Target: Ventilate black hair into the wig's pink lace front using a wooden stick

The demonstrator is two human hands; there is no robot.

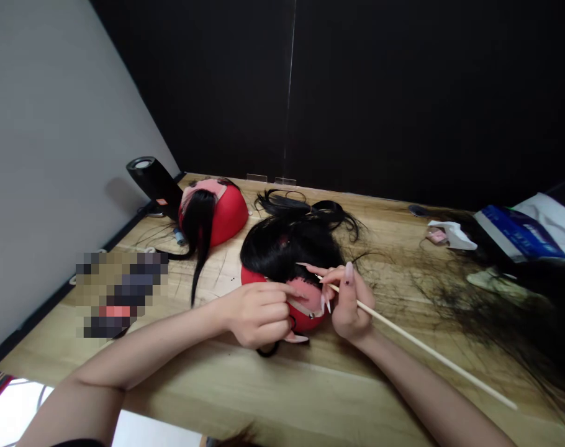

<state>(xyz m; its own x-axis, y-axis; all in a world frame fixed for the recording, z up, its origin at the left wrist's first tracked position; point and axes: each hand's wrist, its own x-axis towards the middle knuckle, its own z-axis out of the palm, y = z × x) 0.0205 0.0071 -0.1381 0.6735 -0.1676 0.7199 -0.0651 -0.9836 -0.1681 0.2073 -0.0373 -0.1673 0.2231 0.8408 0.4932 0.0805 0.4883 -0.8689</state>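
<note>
A red wig head (251, 274) lies in the middle of the wooden table. Over it sits a pink wig cap (305, 295), with long black hair (287, 245) falling away from me. My left hand (262, 315) is at the near left side, its index finger stretched across the cap, thumb lower at the edge and other fingers curled. Between the thumb and fingers of my right hand (353, 302) is a long thin wooden stick (436, 351), slanting down to the right. Its tip points at the hairline; the tip's shape is too small to make out.
A second red wig head (231, 214) with black hair stands back left, beside a black cylindrical speaker (154, 180). Loose dark hair (478, 310) spreads over the right side. A blue-and-white tissue pack (519, 233) and crumpled tissue (457, 236) lie back right. A dark wall borders the table.
</note>
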